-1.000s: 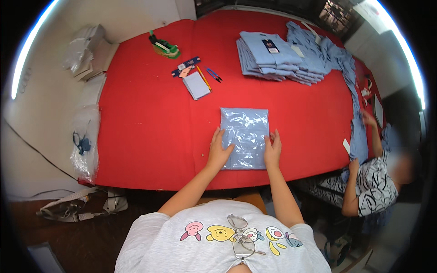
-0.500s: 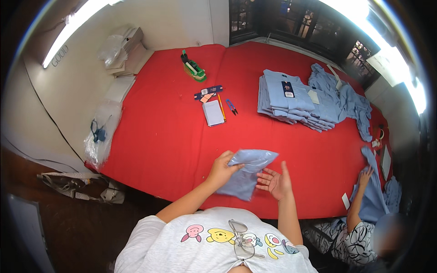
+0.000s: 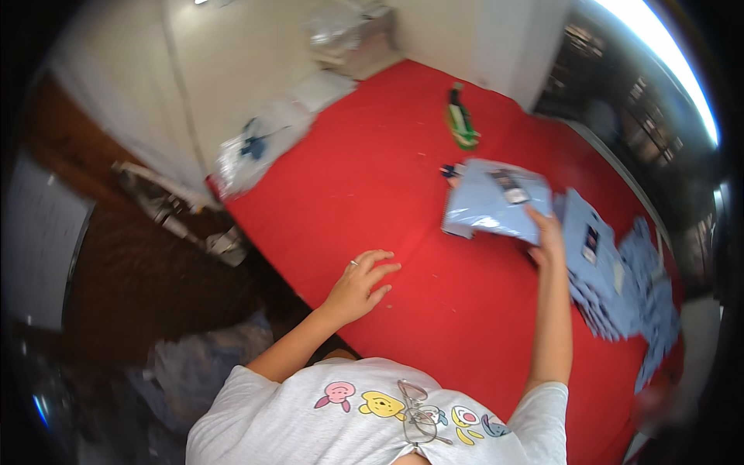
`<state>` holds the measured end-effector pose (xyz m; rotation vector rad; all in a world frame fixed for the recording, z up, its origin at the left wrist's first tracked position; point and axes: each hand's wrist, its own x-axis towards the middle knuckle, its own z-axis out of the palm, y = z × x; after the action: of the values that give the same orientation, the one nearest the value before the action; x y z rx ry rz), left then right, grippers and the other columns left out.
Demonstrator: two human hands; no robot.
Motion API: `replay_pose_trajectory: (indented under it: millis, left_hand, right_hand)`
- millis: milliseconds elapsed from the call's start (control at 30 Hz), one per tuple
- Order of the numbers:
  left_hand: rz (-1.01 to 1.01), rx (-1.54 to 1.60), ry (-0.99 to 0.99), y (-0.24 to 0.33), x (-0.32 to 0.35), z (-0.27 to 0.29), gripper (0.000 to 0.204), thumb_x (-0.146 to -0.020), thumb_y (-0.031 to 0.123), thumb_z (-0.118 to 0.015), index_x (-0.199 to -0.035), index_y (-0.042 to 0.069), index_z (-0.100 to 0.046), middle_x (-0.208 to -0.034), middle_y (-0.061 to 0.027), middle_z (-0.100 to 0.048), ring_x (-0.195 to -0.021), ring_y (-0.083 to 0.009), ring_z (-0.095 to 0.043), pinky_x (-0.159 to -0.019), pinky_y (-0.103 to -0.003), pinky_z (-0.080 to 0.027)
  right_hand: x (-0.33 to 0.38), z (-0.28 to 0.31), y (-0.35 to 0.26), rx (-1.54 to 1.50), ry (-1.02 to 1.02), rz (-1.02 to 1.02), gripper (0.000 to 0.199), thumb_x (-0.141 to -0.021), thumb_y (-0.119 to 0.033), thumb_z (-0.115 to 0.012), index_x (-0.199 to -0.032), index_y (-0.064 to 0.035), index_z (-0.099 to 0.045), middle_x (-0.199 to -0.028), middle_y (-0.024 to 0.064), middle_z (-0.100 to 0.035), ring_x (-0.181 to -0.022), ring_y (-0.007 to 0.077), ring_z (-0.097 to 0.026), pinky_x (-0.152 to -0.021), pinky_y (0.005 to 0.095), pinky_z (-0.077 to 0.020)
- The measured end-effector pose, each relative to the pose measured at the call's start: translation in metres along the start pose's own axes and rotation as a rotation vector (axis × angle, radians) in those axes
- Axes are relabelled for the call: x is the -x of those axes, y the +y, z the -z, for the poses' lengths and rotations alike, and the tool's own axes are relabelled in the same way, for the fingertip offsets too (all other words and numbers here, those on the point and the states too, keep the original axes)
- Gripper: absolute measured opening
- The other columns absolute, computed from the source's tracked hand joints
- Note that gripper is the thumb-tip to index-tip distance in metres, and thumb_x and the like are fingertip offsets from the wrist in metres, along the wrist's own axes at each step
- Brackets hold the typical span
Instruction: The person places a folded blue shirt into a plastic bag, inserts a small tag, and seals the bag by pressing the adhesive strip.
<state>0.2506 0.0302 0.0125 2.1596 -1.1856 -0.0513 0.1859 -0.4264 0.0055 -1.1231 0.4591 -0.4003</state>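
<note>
My right hand [image 3: 549, 236] grips the near right corner of a folded light-blue shirt in a clear plastic bag [image 3: 492, 203]. A dark tag shows through the plastic. The bagged shirt is over the spot where the notebook lay and mostly hides the small items there. My left hand [image 3: 360, 287] is open and empty, its fingers spread above the red-covered table [image 3: 333, 201] near the front edge. Right of my right hand is a stack of folded light-blue shirts [image 3: 585, 256], the top one with a dark tag.
More light-blue garments [image 3: 659, 291] lie loosely beyond the stack. A green and black tool [image 3: 461, 120] sits toward the back. At the left edge are clear plastic bags [image 3: 236, 174] with dark scissors [image 3: 252, 143] on them. A strapped bag [image 3: 225, 246] is below that edge.
The view has turned left. My right hand, previously open, now holds the bagged shirt, carried away from me over the table. My left hand has let go of it.
</note>
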Motion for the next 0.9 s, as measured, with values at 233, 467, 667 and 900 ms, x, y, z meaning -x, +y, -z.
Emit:
replay_pose_trajectory:
  millis: [233, 467, 667, 900]
  left_hand:
    - [0.154, -0.211, -0.034, -0.134, 0.063, 0.032, 0.028, -0.093, 0.014, -0.078, -0.12, 0.012, -0.078, -0.154, -0.0119, -0.061, -0.15, -0.0357, -0.05, -0.123, -0.052, -0.04]
    - [0.395, -0.325, 0.202, -0.283, 0.045, 0.125, 0.026, -0.095, 0.019, -0.077, -0.119, 0.011, -0.077, -0.144, -0.0121, -0.066, -0.14, -0.0336, -0.058, -0.117, -0.049, -0.044]
    - [0.395, -0.468, 0.533, -0.41, -0.09, 0.19, 0.052, -0.092, 0.021, -0.082, -0.14, 0.009, -0.066, -0.143, -0.0138, -0.066, -0.135, -0.0345, -0.06, -0.114, -0.049, -0.046]
    - [0.539, -0.477, 0.245, -0.491, -0.182, 0.239, 0.033, -0.094, 0.027, -0.08, -0.119, 0.005, -0.081, -0.112, -0.0136, -0.081, -0.109, -0.0332, -0.075, -0.105, -0.049, -0.052]
  right_hand:
    - [-0.152, 0.154, -0.012, 0.697, 0.409, 0.058, 0.054, -0.091, -0.011, -0.082, -0.141, 0.0003, -0.065, -0.118, 0.012, -0.076, -0.103, 0.0197, -0.073, -0.081, 0.0336, -0.0594]
    - [-0.087, 0.032, 0.078, 0.705, 0.331, 0.147, 0.034, -0.101, -0.012, -0.074, -0.134, -0.0055, -0.072, -0.109, 0.0015, -0.077, -0.094, 0.0096, -0.07, -0.068, 0.0248, -0.0521]
    - [0.01, -0.109, 0.139, 0.575, 0.283, 0.027, 0.016, -0.104, -0.009, -0.072, -0.119, -0.0067, -0.077, -0.104, 0.0001, -0.078, -0.087, 0.0092, -0.072, -0.067, 0.0231, -0.0511]
    - [0.022, -0.25, 0.178, 0.523, 0.068, -0.06, 0.019, -0.105, -0.006, -0.068, -0.122, -0.0014, -0.075, -0.106, 0.0053, -0.079, -0.087, 0.0128, -0.073, -0.075, 0.0272, -0.0554]
